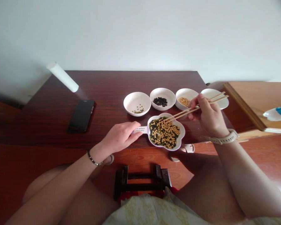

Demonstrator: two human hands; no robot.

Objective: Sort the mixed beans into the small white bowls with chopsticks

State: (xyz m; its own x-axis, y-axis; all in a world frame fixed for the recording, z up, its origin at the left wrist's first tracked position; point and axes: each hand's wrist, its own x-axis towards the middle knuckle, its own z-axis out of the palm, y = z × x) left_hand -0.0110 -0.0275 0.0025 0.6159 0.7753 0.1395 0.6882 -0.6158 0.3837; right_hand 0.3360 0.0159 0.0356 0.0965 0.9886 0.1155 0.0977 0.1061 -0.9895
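My left hand [121,136] grips the labelled handle of a white flower-shaped dish [183,132] at the table's front edge. Mixed yellow, black and green beans [165,134] fill the dish. In my right hand [207,114] is a pair of wooden chopsticks [181,115], their tips down among the beans. Behind the dish stands a row of white bowls. The leftmost bowl [131,101] holds a few green beans, the second bowl [170,93] black beans, the third bowl [186,92] yellow beans. A fourth bowl [209,92] is partly hidden by my right hand and the chopsticks.
A black phone [81,116] lies on the left of the dark wooden table [107,81]. Behind it stands a white cylinder [63,77]. To the right is a lighter wooden cabinet [255,97] with a white and blue object [277,113] on it. A wall rises behind the table.
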